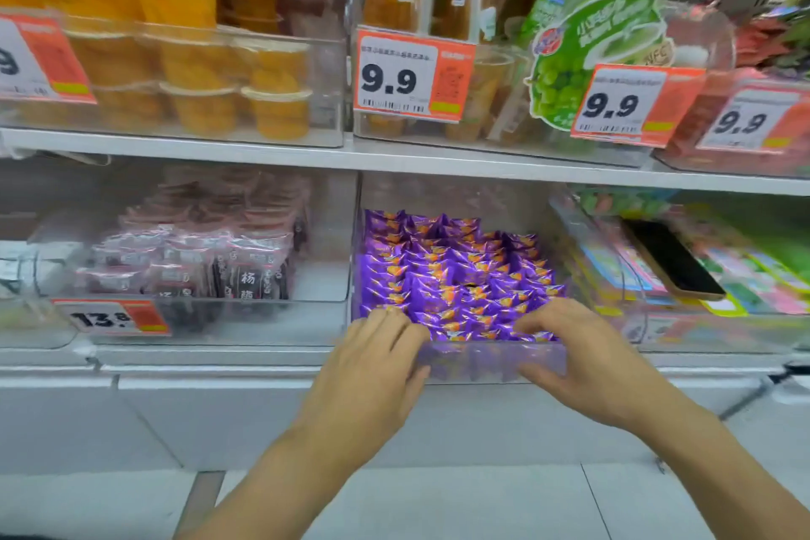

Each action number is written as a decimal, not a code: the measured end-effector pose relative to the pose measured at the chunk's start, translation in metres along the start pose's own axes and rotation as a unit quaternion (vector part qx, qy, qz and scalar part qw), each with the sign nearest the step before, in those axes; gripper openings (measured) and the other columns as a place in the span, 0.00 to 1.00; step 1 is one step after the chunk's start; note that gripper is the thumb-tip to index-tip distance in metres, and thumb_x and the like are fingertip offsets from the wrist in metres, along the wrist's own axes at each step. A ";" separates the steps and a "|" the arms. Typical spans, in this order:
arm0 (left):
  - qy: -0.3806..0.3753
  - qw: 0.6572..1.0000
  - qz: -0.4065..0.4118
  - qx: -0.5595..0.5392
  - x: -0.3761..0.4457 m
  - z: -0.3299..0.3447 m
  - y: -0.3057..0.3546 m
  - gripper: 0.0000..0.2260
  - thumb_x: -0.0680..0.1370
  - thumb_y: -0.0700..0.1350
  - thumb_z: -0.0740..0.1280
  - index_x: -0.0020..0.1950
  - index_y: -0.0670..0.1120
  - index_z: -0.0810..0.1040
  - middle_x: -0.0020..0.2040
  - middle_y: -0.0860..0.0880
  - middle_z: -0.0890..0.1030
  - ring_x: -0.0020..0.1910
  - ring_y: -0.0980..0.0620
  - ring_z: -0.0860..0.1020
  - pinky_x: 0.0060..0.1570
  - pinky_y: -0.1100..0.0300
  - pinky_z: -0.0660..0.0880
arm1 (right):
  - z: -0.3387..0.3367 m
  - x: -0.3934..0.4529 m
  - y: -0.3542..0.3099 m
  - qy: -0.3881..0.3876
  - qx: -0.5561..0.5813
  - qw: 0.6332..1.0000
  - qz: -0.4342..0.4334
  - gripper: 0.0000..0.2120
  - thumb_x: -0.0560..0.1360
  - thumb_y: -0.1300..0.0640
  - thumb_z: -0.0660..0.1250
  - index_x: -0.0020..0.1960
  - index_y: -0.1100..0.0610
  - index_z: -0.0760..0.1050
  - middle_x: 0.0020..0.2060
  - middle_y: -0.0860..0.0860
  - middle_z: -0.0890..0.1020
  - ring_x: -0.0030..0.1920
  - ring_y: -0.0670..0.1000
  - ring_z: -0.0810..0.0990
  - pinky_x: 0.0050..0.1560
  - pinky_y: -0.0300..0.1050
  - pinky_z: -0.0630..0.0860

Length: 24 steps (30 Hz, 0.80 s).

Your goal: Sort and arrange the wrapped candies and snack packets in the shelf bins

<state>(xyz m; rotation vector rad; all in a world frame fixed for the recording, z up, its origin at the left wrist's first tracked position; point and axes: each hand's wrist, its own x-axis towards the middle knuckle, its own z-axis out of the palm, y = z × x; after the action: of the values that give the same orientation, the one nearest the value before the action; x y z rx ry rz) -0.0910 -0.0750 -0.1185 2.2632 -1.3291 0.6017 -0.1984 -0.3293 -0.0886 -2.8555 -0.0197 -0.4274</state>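
Purple wrapped candies (456,281) fill clear bin (491,360), lower shelf, centre. Left hand (372,368) and right hand (583,360) at front rim, fingers relaxed over front row, gripping nothing. Your step, likely: level front row; press lightly, sweep inward, avoid spill over rim.

candies (456,281) in middle bin (491,364), phone (673,259) on right bin
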 end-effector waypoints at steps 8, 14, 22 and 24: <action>-0.004 0.996 -0.085 -0.019 0.012 0.032 -0.001 0.11 0.69 0.39 0.77 0.42 0.48 0.76 0.41 0.52 0.74 0.40 0.47 0.74 0.37 0.51 0.74 | 0.016 -0.008 0.029 0.002 0.040 0.999 0.025 0.06 0.74 0.58 0.72 0.45 0.46 0.79 0.40 0.41 0.80 0.43 0.43 0.78 0.45 0.47 0.77; 0.021 0.995 -0.093 -0.026 0.034 0.022 -0.012 0.11 0.69 0.34 0.75 0.41 0.47 0.77 0.41 0.51 0.75 0.40 0.45 0.74 0.38 0.48 0.75 | 0.011 0.007 0.026 0.056 0.056 0.997 -0.002 0.03 0.74 0.56 0.69 0.45 0.48 0.80 0.40 0.44 0.80 0.42 0.49 0.79 0.44 0.50 0.77; 0.038 0.994 -0.095 -0.028 0.056 0.032 -0.027 0.11 0.68 0.32 0.74 0.40 0.46 0.78 0.40 0.51 0.76 0.41 0.47 0.72 0.37 0.46 0.75 | 0.015 0.035 0.040 0.045 0.044 0.998 -0.002 0.05 0.74 0.58 0.71 0.43 0.48 0.79 0.39 0.44 0.75 0.42 0.48 0.75 0.42 0.52 0.76; 0.041 0.994 -0.095 -0.029 0.055 0.038 -0.030 0.09 0.68 0.34 0.73 0.40 0.47 0.78 0.40 0.51 0.76 0.42 0.48 0.72 0.38 0.47 0.75 | 0.019 0.037 0.041 0.044 0.041 0.998 -0.003 0.05 0.74 0.58 0.71 0.43 0.49 0.79 0.38 0.43 0.73 0.42 0.47 0.74 0.40 0.52 0.76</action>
<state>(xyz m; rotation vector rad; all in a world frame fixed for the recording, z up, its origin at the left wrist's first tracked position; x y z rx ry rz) -0.0346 -0.1219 -0.1226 2.2600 -1.0630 0.5741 -0.1556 -0.3656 -0.1054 -2.7546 -0.0276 -0.5407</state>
